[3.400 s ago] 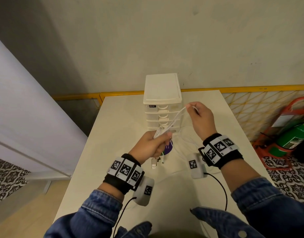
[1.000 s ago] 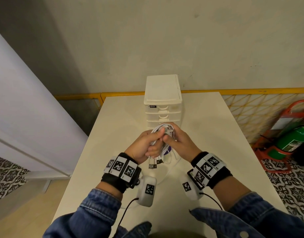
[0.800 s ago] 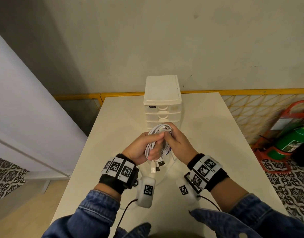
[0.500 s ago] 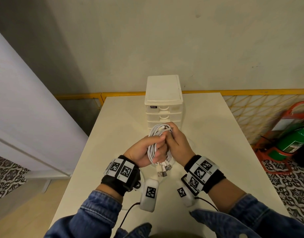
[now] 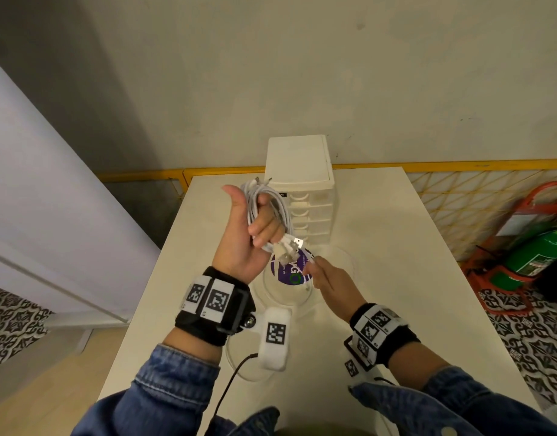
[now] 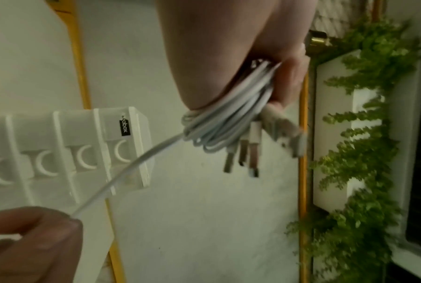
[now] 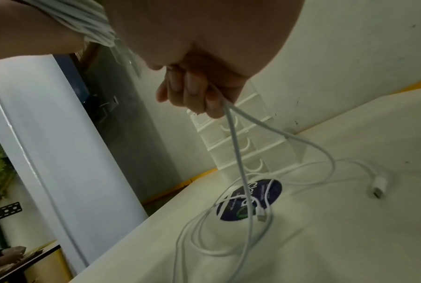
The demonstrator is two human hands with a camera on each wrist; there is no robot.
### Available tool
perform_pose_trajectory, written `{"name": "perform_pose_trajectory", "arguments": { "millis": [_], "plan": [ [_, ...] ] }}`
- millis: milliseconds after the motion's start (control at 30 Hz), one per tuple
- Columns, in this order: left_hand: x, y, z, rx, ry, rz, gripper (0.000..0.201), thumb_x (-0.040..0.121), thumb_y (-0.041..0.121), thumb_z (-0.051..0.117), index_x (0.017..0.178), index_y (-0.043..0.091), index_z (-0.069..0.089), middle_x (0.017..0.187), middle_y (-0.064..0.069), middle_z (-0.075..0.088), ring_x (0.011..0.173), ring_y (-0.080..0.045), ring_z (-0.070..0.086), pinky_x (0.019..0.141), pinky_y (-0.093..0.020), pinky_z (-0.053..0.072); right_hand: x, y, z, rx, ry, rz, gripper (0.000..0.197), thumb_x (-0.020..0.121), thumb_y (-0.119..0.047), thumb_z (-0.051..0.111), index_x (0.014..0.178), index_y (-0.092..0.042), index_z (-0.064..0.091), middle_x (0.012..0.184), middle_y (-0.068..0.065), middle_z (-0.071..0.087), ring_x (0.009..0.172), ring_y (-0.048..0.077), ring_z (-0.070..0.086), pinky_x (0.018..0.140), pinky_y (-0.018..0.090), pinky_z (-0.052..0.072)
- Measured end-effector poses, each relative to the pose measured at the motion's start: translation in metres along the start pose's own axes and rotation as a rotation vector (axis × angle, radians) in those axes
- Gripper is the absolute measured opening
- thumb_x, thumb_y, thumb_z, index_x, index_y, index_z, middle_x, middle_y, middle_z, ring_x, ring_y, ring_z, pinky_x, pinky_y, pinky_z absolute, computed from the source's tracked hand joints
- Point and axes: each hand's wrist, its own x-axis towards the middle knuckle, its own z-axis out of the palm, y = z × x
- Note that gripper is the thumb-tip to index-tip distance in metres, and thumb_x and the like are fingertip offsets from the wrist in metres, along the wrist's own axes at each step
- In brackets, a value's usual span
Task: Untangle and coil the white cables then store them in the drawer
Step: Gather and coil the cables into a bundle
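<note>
The right hand (image 5: 329, 283) is pinching a loose white cable (image 7: 238, 153) between thumb and fingertips, just above the table (image 5: 412, 278). From that pinch the strand is running two ways: up and leftward to the coiled bundle (image 5: 266, 212), and down onto the table, where its slack is lying in loose loops over a purple round label (image 7: 270, 188), ending in a plug (image 7: 378, 188) off toward the right edge. The left hand (image 5: 245, 237) is raised higher, its fingers curled round the bundle, thumb sticking up, several plugs dangling below. So the free length is lying below and to the right of the coil, nearer the right hand. The drawer unit (image 5: 300, 171) is standing behind both hands at the table's far edge, every drawer appearing closed.
</note>
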Motion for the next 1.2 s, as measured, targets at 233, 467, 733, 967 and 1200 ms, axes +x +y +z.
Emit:
{"name": "perform_pose_trajectory", "arguments": {
  "millis": [233,467,733,967,1200],
  "plan": [
    [0.008,0.005,-0.003,0.286,0.413,0.268,0.045,0.095,0.053,0.024,0.077,0.016,0.045,0.045,0.009,0.034,0.039,-0.006,0.031,0.048,-0.019,0.037,-0.003,0.0,0.005,-0.013,-0.204,0.042,0.028,0.098,-0.037,0.037,0.105,-0.023,0.06,0.063,-0.019,0.054,0.063,-0.001,0.052,0.067,0.019,0.042],
    [0.01,-0.001,-0.014,0.704,0.663,0.382,0.022,0.1,0.024,0.039,0.08,0.015,0.043,0.049,0.004,0.041,0.042,-0.009,0.038,0.044,-0.021,0.036,-0.006,-0.014,0.011,-0.131,-0.287,-0.106,0.033,0.091,-0.029,0.055,0.123,-0.029,0.056,0.105,-0.008,0.067,0.08,-0.003,0.057,0.081,0.02,0.044],
    [-0.002,-0.012,-0.059,1.659,0.477,0.036,0.073,0.075,0.068,0.052,0.064,-0.004,0.054,0.053,-0.018,0.057,0.048,-0.031,0.054,0.052,-0.042,0.047,0.003,-0.043,-0.004,-0.103,-0.117,-0.272,0.022,0.09,-0.039,0.053,0.088,-0.023,0.067,0.06,-0.01,0.061,0.059,0.007,0.053,0.058,0.024,0.041],
    [-0.005,-0.027,-0.058,1.561,0.318,-0.22,0.065,0.094,0.05,0.041,0.056,0.0,0.059,0.046,-0.007,0.056,0.043,-0.008,0.052,0.053,-0.011,0.038,0.011,-0.055,-0.021,-0.044,0.015,-0.336,0.019,0.085,-0.037,0.053,0.089,-0.029,0.07,0.084,-0.012,0.071,0.074,-0.001,0.06,0.069,0.019,0.046],
    [-0.009,-0.031,-0.036,1.119,0.14,-0.497,0.082,0.08,0.078,0.018,0.064,0.006,0.055,0.035,-0.004,0.037,0.029,-0.017,0.032,0.039,-0.021,0.031,0.022,-0.053,-0.033,0.076,0.127,-0.263,0.009,0.08,-0.027,0.065,0.088,-0.027,0.069,0.085,-0.012,0.07,0.078,0.008,0.064,0.072,0.032,0.052]
  ]
}}
